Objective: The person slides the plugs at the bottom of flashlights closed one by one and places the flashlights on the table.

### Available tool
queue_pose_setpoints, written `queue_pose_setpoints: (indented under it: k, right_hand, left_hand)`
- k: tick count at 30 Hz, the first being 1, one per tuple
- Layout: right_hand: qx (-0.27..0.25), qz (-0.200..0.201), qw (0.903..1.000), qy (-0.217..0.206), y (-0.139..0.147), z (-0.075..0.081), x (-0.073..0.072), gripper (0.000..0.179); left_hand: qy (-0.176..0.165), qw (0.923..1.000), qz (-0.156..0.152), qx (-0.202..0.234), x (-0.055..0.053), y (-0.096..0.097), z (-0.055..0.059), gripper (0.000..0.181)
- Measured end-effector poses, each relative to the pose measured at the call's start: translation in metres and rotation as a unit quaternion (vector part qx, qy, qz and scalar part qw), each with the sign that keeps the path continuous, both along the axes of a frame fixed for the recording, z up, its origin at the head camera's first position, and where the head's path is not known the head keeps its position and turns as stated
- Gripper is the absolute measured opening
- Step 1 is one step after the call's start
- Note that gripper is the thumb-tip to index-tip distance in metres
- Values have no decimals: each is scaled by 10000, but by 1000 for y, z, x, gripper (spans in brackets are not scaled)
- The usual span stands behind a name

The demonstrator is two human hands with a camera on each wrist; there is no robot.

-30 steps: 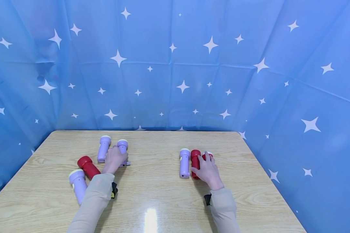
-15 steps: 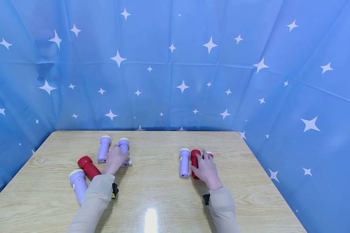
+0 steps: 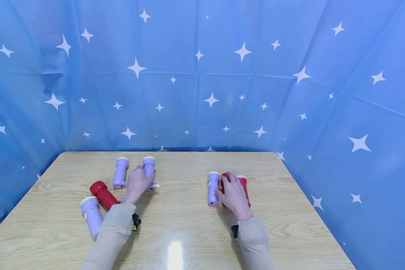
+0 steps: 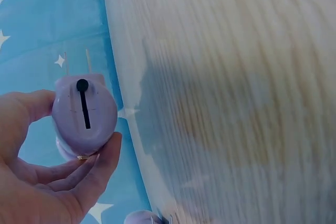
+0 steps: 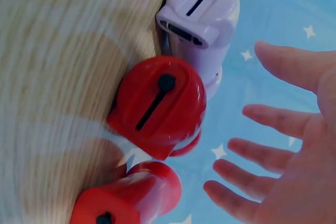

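My left hand (image 3: 137, 184) grips a purple flashlight (image 3: 149, 165) with a pale lens rim, at the left back of the table. In the left wrist view, thumb and fingers pinch its rounded tail (image 4: 84, 108), where two thin plug prongs stick out beside a black slider. My right hand (image 3: 235, 193) hovers with spread fingers over the middle red flashlight (image 5: 160, 100), apart from it in the right wrist view. To that one's left lies a purple flashlight (image 3: 213, 189), and to its right another red flashlight (image 3: 243, 184).
On the left lie a second purple flashlight (image 3: 120, 174) at the back, a red flashlight (image 3: 104, 195) at a slant, and one more purple flashlight (image 3: 92, 215) near my left sleeve. A starry blue curtain (image 3: 175, 93) hangs behind the wooden table (image 3: 189, 232).
My left hand has carried the purple flashlight rightward and farther back. My right hand has shifted left, uncovering more of the rightmost red flashlight.
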State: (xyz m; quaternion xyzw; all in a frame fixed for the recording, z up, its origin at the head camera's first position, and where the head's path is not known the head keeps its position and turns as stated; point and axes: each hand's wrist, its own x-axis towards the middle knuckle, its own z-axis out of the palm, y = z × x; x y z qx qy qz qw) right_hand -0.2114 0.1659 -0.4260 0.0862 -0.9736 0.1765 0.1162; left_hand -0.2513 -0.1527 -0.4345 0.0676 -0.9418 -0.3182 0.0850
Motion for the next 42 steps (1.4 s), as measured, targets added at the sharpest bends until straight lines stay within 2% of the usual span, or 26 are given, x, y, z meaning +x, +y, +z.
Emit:
queue_pose_setpoints:
  k: [3,13,22,26,34,42]
  right_hand:
    - [26,58,9999,142,-3,-1,0,53]
    - [160,223,9982,533,-13,0,0,52]
    - [38,608,9912,1179,-21,-5,-1,48]
    - [-23,701,9900,1222,-24,-5,0,48]
    - [-103,809,9930,849,-32,-2,4,52]
    - [14,1121,9846,1341,-40,-2,3,52]
  left_hand:
    - [6,9998,-39,207,2,4,2,61]
    - [437,9976,-22,543,2,17,1,60]
    - [486,9947,-145,898,6,28,3,61]
    - [532,9932,-259,1000,6,33,4,62]
    - [597,9902,-448,1182,7,42,6,62]
    - [856,9871,-528,1248,12,51,11,61]
